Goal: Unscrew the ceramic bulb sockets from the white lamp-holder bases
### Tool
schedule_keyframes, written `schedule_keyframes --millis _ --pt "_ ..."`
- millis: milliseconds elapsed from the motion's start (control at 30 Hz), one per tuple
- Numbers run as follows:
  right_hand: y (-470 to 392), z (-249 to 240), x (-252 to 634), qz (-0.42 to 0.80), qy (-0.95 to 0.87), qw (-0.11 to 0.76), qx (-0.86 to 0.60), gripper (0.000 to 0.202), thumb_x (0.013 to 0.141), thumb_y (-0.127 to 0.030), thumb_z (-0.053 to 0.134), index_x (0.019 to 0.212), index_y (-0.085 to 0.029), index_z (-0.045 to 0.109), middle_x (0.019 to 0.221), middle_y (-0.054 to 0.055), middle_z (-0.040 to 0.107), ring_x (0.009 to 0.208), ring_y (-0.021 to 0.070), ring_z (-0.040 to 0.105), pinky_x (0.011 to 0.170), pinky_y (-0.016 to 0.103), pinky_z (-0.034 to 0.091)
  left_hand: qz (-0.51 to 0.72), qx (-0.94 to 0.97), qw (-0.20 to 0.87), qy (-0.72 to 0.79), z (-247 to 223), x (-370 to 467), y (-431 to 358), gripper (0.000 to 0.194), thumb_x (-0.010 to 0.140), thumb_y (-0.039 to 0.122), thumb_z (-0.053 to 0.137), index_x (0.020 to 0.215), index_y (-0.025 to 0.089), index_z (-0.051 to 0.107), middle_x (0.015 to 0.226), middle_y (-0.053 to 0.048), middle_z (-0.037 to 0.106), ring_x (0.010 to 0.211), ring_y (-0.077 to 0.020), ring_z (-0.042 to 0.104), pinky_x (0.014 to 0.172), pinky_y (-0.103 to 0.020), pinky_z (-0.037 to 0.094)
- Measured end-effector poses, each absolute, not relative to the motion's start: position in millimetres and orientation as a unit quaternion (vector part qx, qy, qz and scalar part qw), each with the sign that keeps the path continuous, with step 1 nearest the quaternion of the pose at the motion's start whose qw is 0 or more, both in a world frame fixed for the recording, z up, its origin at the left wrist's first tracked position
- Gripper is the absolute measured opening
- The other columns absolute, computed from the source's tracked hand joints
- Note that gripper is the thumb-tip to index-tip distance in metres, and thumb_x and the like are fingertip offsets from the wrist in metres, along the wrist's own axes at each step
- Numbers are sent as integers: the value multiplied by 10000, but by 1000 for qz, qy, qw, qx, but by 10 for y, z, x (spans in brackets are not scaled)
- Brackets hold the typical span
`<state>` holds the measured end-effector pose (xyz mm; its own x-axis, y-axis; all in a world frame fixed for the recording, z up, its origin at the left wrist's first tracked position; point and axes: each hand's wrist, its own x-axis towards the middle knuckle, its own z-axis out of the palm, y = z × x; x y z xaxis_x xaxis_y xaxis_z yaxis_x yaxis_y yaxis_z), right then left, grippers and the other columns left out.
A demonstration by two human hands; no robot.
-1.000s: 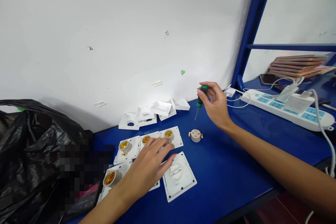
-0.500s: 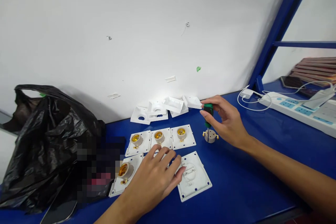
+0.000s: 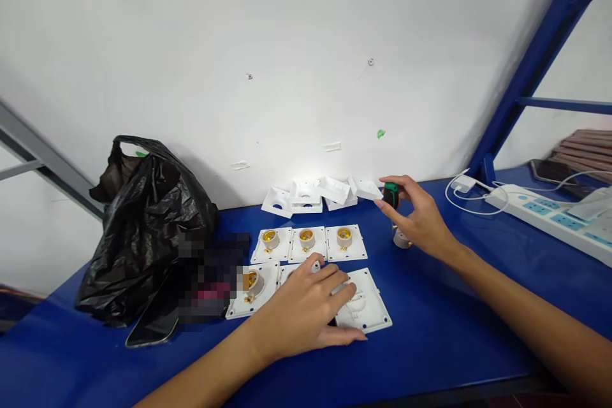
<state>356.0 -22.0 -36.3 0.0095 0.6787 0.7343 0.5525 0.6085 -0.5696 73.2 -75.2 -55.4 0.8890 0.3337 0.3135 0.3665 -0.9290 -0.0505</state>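
Observation:
My right hand grips a screwdriver with a green and black handle; its shaft is not visible. Just below stands a loose lamp socket, partly hidden by that hand. My left hand spreads over a bare white square plate, thumb stretched to its front edge and fingers on its left part. Another plate under that hand is mostly covered. Further left is a white plate with a brass-lined lamp socket. Behind, three plates with sockets stand in a row.
Several white square covers, some with round holes, lie piled against the wall. At left sit a black plastic bag and a phone. A white power strip with cables lies at right, beside the blue rack post.
My view has shifted. My left hand has moved right, reaching further over the bare plate. The screwdriver remains in my right hand, which now covers more of the loose socket.

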Motion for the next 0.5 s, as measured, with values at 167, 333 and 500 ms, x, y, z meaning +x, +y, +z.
schedule_keyframes --millis 167,333,500 --pt "-270 -417 3527 103 -694 562 -437 326 966 -333 724 1273 -253 646 1059 59 720 858 221 693 808 428 587 -151 -967 44 -200 -570 721 -737 411 1060 515 651 1276 165 634 1254 -113 735 1141 -295 704 1129 -497 424" --pt "-369 -464 3425 164 -667 602 -408 382 982 -336 722 1324 -274 565 1022 43 716 875 207 740 813 397 642 -131 -963 74 -223 -526 716 -756 334 1084 434 628 1316 194 621 1362 -106 682 1186 -300 679 1114 -463 469" --pt "-412 -529 3318 200 -659 616 -382 366 988 -304 720 1297 -315 523 1058 24 715 906 188 759 818 355 663 -152 -965 53 -209 -546 707 -798 572 1009 651 651 1331 179 619 1338 -128 696 1266 -336 653 1189 -535 410"
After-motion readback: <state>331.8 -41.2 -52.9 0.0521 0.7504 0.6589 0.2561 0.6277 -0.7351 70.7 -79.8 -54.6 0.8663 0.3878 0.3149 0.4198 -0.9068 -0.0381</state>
